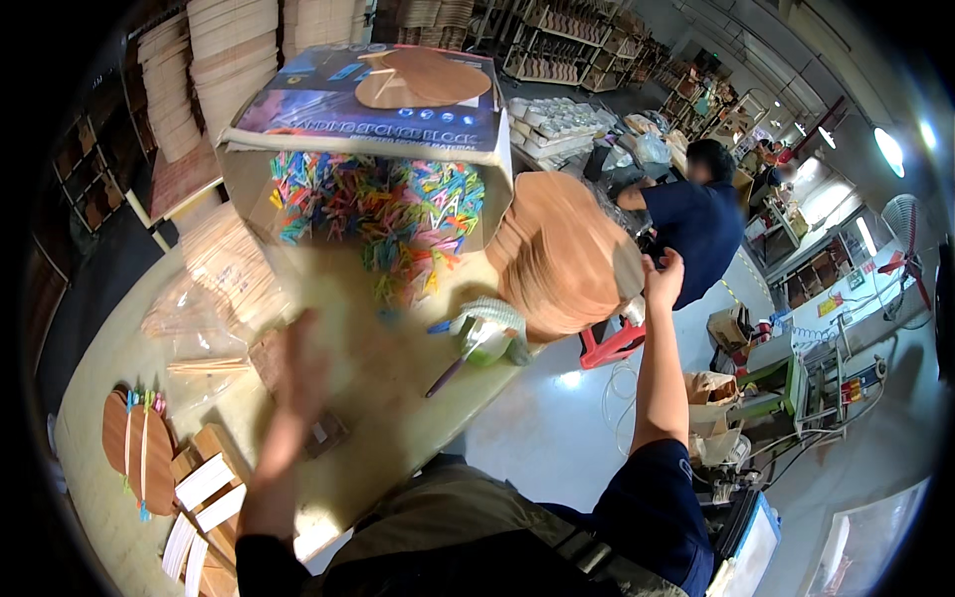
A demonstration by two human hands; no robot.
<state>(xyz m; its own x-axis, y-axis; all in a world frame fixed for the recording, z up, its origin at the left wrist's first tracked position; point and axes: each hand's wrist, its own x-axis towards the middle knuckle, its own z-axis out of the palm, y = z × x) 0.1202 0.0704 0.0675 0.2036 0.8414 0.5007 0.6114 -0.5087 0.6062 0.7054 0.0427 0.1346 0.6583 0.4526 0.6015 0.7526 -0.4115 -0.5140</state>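
My right hand [664,279] is raised off the table's far edge, fingers spread and released, holding nothing. Just beside it, to my left, stands the tall stack of round wooden discs [562,254], thin, smooth, reddish-brown, their edges fanned slightly so the pile leans; my palm is near its rim, but I cannot tell whether it touches.

My left hand [298,373] hovers over the pale table [398,438], blurred, fingers loose and empty as far as I can make out. Under and beside it lie crinkled clear plastic bags [214,308] holding bundles of thin, light wooden sticks.

Beyond both hands a cardboard box [383,109] lies on its side, its open mouth spilling a heap of small clothespins [398,214] in blue, green, pink and yellow across the tabletop. A single wooden disc [423,80] rests on top of the box. Between the pins and my body sits a roll of tape [485,338] with a slim dark tool [445,378] beside it.

At my near left lies one dark brown disc [139,448] with pale sticks across it, clipped at the rim with coloured pins, next to small wooden blocks [209,483].
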